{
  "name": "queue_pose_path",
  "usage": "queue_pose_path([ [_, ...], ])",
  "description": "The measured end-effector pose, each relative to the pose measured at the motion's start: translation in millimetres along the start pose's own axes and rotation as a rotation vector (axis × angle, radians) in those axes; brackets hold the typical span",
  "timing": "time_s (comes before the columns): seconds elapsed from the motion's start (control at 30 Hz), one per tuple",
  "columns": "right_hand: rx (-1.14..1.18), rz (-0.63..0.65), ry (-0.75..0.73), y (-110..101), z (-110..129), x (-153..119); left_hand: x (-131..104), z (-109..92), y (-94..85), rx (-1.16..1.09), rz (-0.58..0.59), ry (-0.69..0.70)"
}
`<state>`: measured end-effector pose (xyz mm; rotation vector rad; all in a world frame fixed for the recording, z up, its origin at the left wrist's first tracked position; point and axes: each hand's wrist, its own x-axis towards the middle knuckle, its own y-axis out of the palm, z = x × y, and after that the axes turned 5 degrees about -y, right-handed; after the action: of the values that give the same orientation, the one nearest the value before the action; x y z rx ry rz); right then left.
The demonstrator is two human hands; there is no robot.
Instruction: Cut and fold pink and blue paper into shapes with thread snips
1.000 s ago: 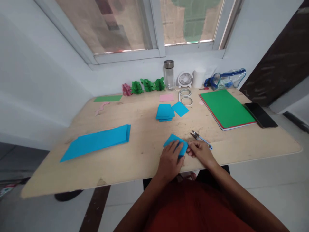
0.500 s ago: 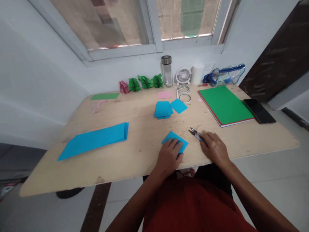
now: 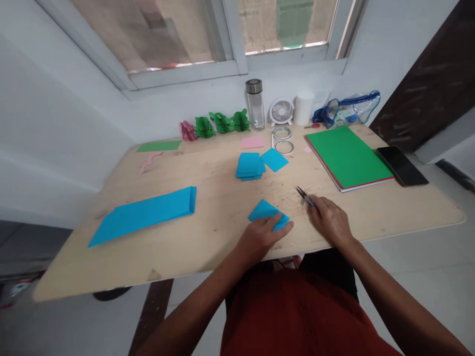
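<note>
My left hand (image 3: 260, 237) rests on a blue paper square (image 3: 262, 209) near the table's front edge, thumb and fingers apart. To its right, my right hand (image 3: 330, 220) is closed around small metal snips (image 3: 306, 198), whose blades point up and to the left and look closed together. Beyond the left hand lie a stack of blue squares (image 3: 248, 164) and a single blue square (image 3: 274, 159). Long blue paper strips (image 3: 144, 212) lie on the left of the table.
A green sheet stack (image 3: 351, 158) and a phone (image 3: 403, 165) lie at the right. Along the wall stand a glass bottle (image 3: 256, 106), a small fan (image 3: 281, 111), a white roll (image 3: 303, 109) and green paper shapes (image 3: 222, 122). Tape rings (image 3: 284, 147) lie in front.
My left hand's fingers have shifted right and toward me on the blue square, uncovering more of it. The snips' blades have closed and turned more upward in my right hand.
</note>
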<state>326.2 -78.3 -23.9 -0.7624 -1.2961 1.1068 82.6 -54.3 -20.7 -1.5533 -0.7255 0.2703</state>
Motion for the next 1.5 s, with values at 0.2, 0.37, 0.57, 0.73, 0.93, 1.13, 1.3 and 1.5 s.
queue_pose_path([
  [0.2,0.074,-0.055,0.031,6.8,0.0,-2.9,-3.9,14.1,6.9,0.002,-0.083,0.128],
  [0.37,0.223,-0.089,0.070,9.7,-6.1,-6.6,-2.5,5.5,5.2,-0.099,-0.074,0.040],
  [0.57,0.483,-0.053,0.147,5.7,-3.0,-12.2,-2.9,6.3,1.3,-0.243,0.037,-0.027],
  [0.73,0.732,-0.005,0.219,-5.4,4.9,-19.5,-2.5,15.0,-4.1,-0.319,0.120,-0.028],
  [0.93,0.852,0.084,0.303,-19.7,13.2,-38.4,-0.4,19.8,-8.0,-0.404,0.056,-0.013],
  [1.13,0.874,0.162,0.362,-23.3,20.3,-46.5,-4.5,18.6,-5.9,-0.412,-0.067,-0.032],
  [1.3,0.865,0.161,0.380,-24.2,20.8,-49.9,-6.8,7.7,3.0,-0.254,-0.183,-0.016],
  [1.5,0.863,0.199,0.399,-22.4,18.9,-53.5,-7.8,5.8,9.5,-0.232,-0.265,-0.017],
])
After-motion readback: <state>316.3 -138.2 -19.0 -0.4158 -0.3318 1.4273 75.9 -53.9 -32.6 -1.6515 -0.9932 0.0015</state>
